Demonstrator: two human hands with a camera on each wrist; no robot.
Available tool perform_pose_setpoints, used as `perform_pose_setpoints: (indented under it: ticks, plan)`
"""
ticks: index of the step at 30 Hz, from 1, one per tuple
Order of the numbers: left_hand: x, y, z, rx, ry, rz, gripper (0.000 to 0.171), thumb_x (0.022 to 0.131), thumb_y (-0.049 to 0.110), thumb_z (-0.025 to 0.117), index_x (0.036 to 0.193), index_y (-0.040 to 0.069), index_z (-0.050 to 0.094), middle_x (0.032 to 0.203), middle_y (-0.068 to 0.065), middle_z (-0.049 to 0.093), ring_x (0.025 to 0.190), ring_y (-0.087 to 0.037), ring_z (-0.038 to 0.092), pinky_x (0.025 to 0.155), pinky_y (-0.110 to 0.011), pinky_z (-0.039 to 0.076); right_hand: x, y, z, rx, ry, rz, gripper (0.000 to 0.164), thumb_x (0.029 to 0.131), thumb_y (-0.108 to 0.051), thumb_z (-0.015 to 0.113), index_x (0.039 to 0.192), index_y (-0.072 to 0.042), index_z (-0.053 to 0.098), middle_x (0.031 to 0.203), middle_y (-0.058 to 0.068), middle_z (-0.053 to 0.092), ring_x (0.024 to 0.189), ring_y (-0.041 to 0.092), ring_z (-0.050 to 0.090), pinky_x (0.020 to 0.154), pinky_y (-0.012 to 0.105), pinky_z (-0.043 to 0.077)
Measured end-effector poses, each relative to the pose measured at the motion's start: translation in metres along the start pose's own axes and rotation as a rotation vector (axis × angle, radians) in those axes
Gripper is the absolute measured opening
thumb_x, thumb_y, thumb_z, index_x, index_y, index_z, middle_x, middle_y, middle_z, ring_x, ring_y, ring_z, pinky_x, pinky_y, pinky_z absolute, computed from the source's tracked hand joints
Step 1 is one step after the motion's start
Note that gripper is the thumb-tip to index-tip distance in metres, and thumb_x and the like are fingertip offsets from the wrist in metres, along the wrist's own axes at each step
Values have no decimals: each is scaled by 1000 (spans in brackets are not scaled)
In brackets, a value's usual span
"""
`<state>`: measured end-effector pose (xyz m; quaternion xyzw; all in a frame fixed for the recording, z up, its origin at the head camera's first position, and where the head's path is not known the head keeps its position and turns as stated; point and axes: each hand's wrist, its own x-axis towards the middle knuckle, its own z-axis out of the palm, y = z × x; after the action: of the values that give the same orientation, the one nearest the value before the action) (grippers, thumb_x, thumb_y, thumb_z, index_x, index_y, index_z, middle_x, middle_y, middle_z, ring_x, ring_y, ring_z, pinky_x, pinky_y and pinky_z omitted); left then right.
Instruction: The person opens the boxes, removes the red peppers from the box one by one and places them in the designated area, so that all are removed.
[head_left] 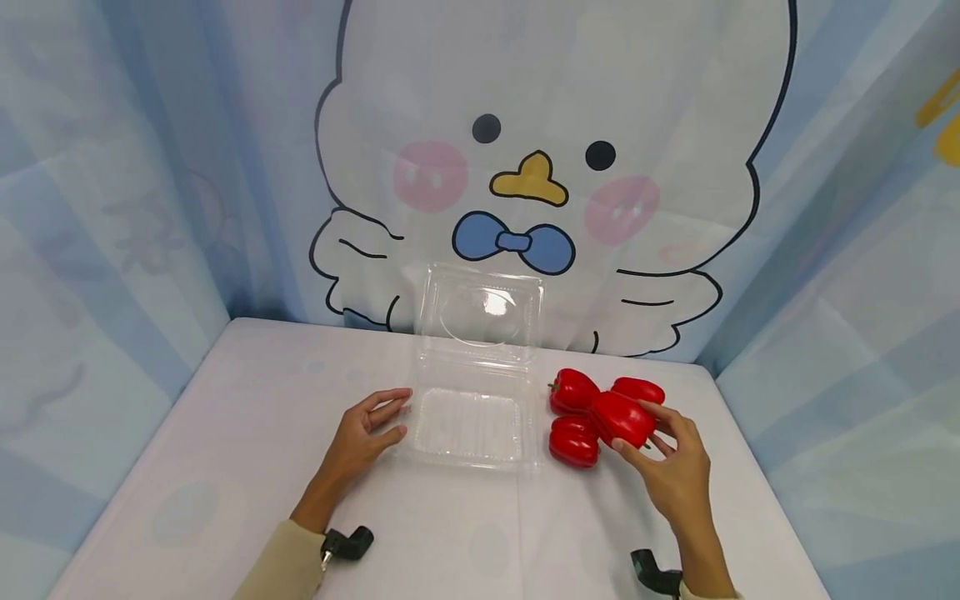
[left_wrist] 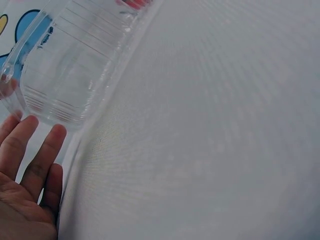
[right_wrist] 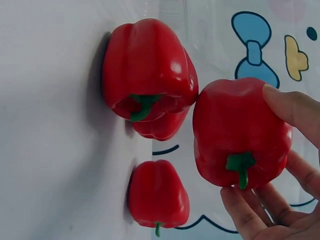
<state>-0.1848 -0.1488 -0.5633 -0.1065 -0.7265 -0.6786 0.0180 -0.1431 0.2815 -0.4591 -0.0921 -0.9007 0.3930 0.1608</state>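
Observation:
My right hand (head_left: 678, 467) holds a red bell pepper (head_left: 622, 419) between thumb and fingers, raised off the table. In the right wrist view its green stem (right_wrist: 241, 162) faces the camera. Three more red bell peppers lie around it: one at the front (head_left: 574, 442), one at the back left (head_left: 573, 390), one at the back right (head_left: 638, 388). A clear plastic clamshell box (head_left: 468, 461) stands left of them with its lid raised. At the box's left side is my left hand (head_left: 362, 437), fingers extended; the left wrist view shows the fingertips (left_wrist: 59, 131) at its wall.
The white tabletop (head_left: 450, 542) ends at a printed curtain (head_left: 555, 83) behind the box. Curtains also hang along the left and right sides. A dark camera mount (head_left: 348, 543) sits on the left wrist, and another (head_left: 654, 573) on the right.

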Motion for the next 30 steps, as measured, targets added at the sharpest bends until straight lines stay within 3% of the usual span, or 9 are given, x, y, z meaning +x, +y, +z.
perform_pose_setpoints:
  ticks: [14, 30]
  plan:
    - [-2, 1, 1, 9, 6, -16, 54, 95, 0, 75, 147, 3, 58, 156, -17, 57, 146, -36, 55, 110, -10, 44, -4, 16, -4, -10, 7, 92, 76, 84, -17, 91, 151, -14, 55, 150, 20, 52, 135, 40, 55, 107, 56, 53]
    - [-1, 1, 1, 7, 10, -30, 54, 95, -1, 74, 147, 4, 58, 157, -15, 58, 146, -34, 55, 113, -15, 45, -4, 36, -9, -34, -11, 125, 80, 83, -18, 92, 153, -12, 53, 152, 23, 49, 137, 45, 52, 108, 59, 52]
